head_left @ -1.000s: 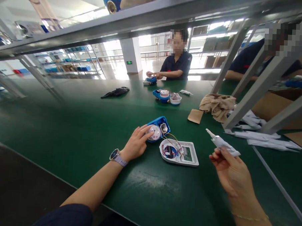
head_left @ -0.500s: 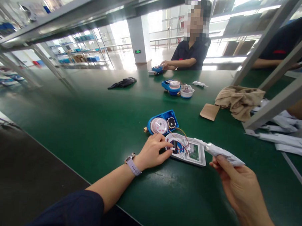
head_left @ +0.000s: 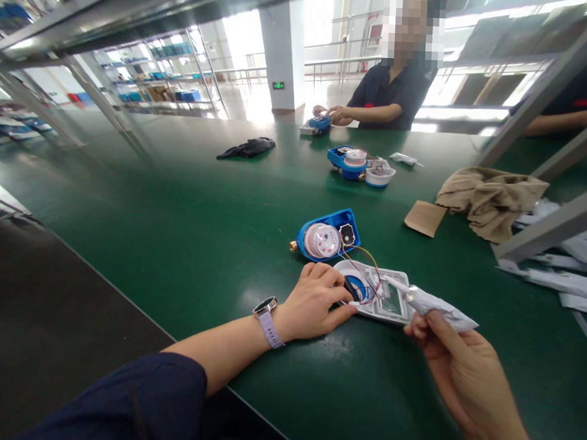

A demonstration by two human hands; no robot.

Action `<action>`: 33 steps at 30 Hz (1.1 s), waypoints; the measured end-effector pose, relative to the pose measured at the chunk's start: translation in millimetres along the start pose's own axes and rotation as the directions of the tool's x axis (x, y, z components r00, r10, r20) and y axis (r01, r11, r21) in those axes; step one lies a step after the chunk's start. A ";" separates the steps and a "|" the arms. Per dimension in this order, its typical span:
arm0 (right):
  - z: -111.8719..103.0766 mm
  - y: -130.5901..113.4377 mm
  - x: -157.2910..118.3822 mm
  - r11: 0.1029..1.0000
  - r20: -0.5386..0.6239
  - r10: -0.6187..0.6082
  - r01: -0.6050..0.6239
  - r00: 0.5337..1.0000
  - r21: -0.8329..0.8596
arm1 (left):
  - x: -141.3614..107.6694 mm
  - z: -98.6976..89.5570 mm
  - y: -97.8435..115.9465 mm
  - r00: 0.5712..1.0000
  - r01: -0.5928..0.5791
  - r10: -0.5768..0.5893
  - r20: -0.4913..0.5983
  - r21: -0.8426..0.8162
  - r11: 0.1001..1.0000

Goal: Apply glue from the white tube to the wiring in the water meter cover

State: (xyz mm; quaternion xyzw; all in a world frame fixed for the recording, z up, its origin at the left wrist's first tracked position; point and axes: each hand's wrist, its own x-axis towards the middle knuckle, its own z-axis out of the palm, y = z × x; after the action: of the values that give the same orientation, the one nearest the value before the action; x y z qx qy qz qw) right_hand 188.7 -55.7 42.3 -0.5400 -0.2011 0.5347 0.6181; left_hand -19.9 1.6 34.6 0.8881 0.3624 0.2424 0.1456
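A blue water meter [head_left: 323, 239] with a round dial lies open on the green table [head_left: 176, 241]. Thin wires join it to a white cover [head_left: 401, 283], which lies inside-up just in front. My left hand [head_left: 319, 300], with a watch on its wrist, is closed on a black part [head_left: 351, 289] at the cover's round end. In my right hand [head_left: 455, 357] is a white tube [head_left: 440, 307]; its nozzle points left over the cover's rectangular window, and whether the tip touches is too small to tell.
Farther back lie a second open meter [head_left: 352, 161], another tube [head_left: 406, 159] and a dark cloth [head_left: 248, 148]. To the right are brown paper [head_left: 424, 218], a beige cloth [head_left: 489, 193], several white tubes [head_left: 563, 280] and a metal post [head_left: 556, 225]. A person [head_left: 396, 88] handles a meter across the table.
The tube's nozzle has come further left over the cover. My left fingers have shifted on the black part, which now sits tilted near the cover's rim. The camera view has shifted too.
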 end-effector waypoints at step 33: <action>0.7 5.3 -6.7 0.993 0.274 0.042 -0.010 0.961 -0.117 | 4.5 5.9 -29.5 0.993 -0.098 0.059 -0.104 -0.428 0.898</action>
State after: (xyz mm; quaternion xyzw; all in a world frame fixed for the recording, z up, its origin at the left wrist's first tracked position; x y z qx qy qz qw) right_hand 183.4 -62.0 40.0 -0.4975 -0.3084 0.6004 0.5449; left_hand -30.9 24.8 18.3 0.8360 0.2696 0.3613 0.3129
